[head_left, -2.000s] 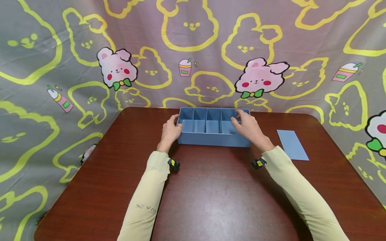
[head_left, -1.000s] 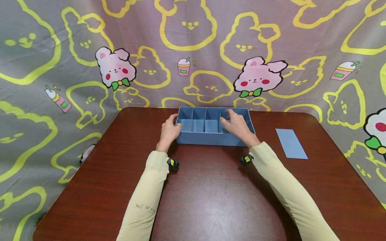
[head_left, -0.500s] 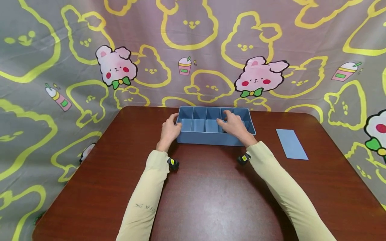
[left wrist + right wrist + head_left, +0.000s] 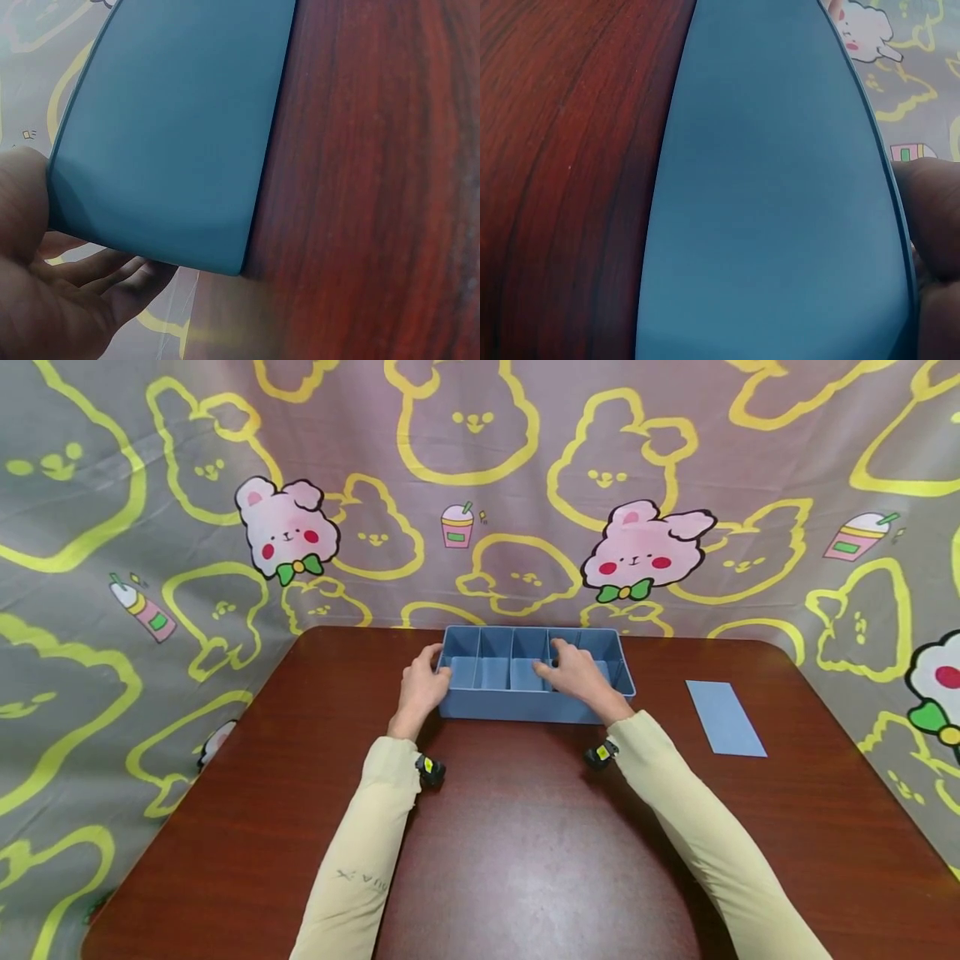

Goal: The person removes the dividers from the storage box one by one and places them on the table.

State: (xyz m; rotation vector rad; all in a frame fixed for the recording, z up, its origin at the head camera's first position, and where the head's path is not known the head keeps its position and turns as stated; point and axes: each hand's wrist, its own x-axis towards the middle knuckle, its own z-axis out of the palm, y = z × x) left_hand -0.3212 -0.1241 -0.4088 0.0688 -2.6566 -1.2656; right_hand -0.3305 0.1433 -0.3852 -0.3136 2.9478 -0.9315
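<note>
A blue divided box [image 4: 517,706] stands at the far side of the table, its upright dividers splitting it into several compartments. My left hand [image 4: 422,685] grips its left end, thumb over the front corner and fingers along the outer side. In the left wrist view, the thumb presses at the rim of the box's front wall [image 4: 172,142] with the fingers behind. My right hand [image 4: 579,677] reaches in over the front wall, thumb and curled fingers astride a divider [image 4: 547,643] right of the middle. The front wall [image 4: 772,187] hides most of this hand in the right wrist view.
A loose flat blue panel [image 4: 726,718] lies on the brown table [image 4: 510,843] to the right of the box. Close behind the table hangs a patterned curtain [image 4: 525,460]. Another divider [image 4: 580,645] stands in the box further right.
My right hand has moved left inside the box, from the right-hand part to a divider nearer the middle. The left hand and the box stay in place, as does the loose panel.
</note>
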